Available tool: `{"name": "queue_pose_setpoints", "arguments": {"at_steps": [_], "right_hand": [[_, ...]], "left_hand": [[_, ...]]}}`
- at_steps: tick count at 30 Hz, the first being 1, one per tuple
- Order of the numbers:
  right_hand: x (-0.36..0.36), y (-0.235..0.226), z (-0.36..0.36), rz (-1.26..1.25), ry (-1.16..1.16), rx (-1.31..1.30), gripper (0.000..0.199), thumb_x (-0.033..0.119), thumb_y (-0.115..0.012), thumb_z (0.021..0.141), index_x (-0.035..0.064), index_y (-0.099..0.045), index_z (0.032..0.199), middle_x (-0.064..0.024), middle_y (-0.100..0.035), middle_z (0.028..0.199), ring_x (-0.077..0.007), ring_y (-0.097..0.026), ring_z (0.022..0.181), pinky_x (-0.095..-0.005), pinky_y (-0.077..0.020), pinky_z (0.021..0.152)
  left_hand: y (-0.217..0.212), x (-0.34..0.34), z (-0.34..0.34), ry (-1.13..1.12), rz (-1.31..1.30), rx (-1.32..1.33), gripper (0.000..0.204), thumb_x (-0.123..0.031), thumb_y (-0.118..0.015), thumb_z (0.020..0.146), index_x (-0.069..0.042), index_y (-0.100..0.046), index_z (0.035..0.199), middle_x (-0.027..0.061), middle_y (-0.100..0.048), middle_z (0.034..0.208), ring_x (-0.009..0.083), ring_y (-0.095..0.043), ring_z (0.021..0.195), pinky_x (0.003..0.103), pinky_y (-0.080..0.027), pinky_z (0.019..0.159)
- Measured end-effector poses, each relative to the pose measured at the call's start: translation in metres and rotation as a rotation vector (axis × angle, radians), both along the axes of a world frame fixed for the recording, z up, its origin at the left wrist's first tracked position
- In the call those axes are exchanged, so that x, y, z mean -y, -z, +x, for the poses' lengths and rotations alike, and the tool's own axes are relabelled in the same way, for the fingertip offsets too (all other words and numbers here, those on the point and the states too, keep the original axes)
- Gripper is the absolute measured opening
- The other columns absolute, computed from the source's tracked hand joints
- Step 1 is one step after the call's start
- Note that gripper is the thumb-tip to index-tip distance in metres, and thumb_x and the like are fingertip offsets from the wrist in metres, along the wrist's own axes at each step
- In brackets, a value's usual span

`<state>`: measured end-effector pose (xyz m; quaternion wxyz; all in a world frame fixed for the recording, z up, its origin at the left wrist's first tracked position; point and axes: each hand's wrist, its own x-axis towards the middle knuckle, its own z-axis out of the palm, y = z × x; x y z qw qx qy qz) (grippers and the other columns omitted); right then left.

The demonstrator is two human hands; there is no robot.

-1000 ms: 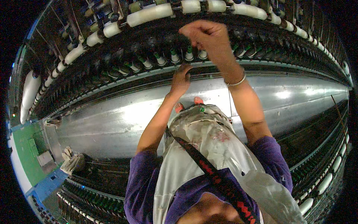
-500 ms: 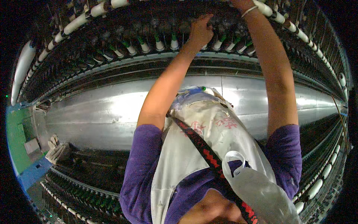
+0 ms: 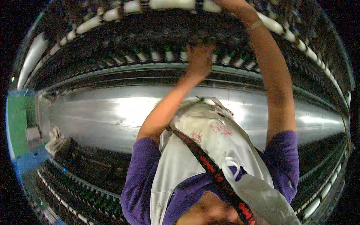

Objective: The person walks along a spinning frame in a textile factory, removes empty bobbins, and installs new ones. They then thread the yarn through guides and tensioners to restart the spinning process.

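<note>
My left hand reaches into a row of spinning-machine bobbins, white below with green tops. The nearest bobbin stands just left of it, and another bobbin shows on its right. Motion smears its fingers, and whether they grip anything is unclear. Higher up, my right hand is at the top edge beside a white roller; its fingers are cut off from view. A pale band circles the right wrist.
A long rail runs below the bobbins. Behind me stands another machine row with white rollers. A pale cloth bundle lies at the left. My white apron hangs in front, crossed by a black-and-red strap.
My left hand has come down and nearer, from above the bobbins to among them. My right hand has shifted slightly left at the top edge. The whole view has tilted a little.
</note>
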<state>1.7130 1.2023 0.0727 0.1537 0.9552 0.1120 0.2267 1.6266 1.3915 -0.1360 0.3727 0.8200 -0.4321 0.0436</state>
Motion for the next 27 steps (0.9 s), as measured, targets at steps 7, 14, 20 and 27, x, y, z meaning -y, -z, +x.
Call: {"name": "queue_pose_setpoints", "arguments": {"at_steps": [7, 14, 20, 27], "right_hand": [[-0.007, 0.083, -0.023, 0.403, -0.003, 0.385, 0.017, 0.020, -0.060, 0.084, 0.0053, -0.065, 0.091, -0.0094, -0.061, 0.093, -0.0250, -0.059, 0.082, -0.0354, -0.0501, 0.069], [-0.243, 0.238, -0.034, 0.618, -0.481, -0.467, 0.023, 0.017, -0.064, 0.083, -0.0007, -0.062, 0.098, -0.0142, -0.061, 0.099, -0.0291, -0.059, 0.087, -0.0374, -0.0483, 0.074], [-0.403, 0.334, 0.045, 1.012, -0.445, -1.402, 0.026, 0.012, -0.069, 0.078, 0.0036, -0.065, 0.102, -0.0075, -0.064, 0.083, -0.0172, -0.060, 0.073, -0.0286, -0.0496, 0.069], [-0.437, 0.467, 0.141, 0.077, -0.152, -1.403, 0.015, 0.023, -0.058, 0.082, 0.0094, -0.063, 0.082, -0.0063, -0.059, 0.069, -0.0211, -0.055, 0.058, -0.0319, -0.0461, 0.058]], "left_hand": [[0.100, -0.217, -0.046, 0.515, 0.019, -0.829, 0.032, -0.030, -0.054, 0.084, -0.002, -0.054, 0.071, 0.0160, -0.052, 0.062, 0.0249, -0.044, 0.050, 0.041, -0.039, 0.052], [0.176, -0.355, -0.051, 0.217, 0.206, -1.094, 0.026, -0.023, -0.061, 0.080, 0.000, -0.055, 0.091, 0.0190, -0.056, 0.084, 0.0305, -0.049, 0.072, 0.042, -0.041, 0.066], [0.196, -0.504, -0.056, 0.287, -0.267, -0.467, 0.038, -0.016, -0.067, 0.076, 0.001, -0.057, 0.108, 0.0215, -0.059, 0.102, 0.0353, -0.054, 0.091, 0.043, -0.043, 0.078], [0.124, -0.677, -0.050, -0.593, -0.316, -1.206, 0.038, -0.024, -0.062, 0.084, -0.004, -0.056, 0.116, 0.0092, -0.062, 0.102, 0.0204, -0.059, 0.090, 0.034, -0.049, 0.076]]}}
